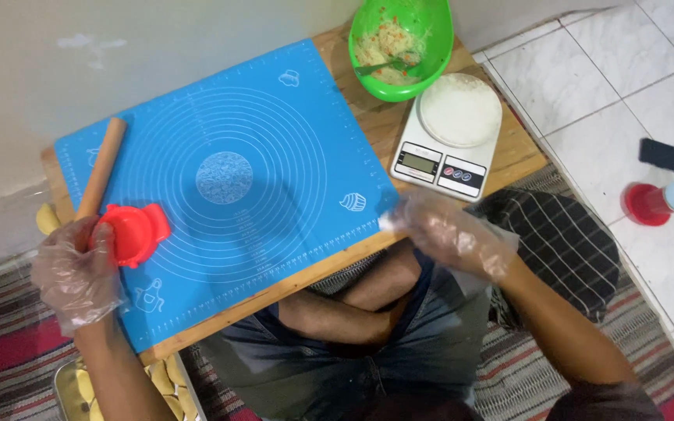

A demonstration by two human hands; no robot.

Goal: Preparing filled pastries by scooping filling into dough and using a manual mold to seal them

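On my counter (520, 152) a green bowl (436, 66) of pale shredded filling with a spoon sits at the far corner, just beside a white kitchen scale (423, 160) carrying a round white disc (459, 109). A wooden rolling pin (103, 165) lies along the mat's edge. On the tiled floor (587, 70) I see a dark phone (668, 156) and a red cup (649, 204).

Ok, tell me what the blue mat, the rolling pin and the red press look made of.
Blue mat: likely silicone, matte, lying thin and flat with printed rings. Rolling pin: wood, pale bare surface. Red press, at the left hand: probably plastic, smooth, slightly glossy.
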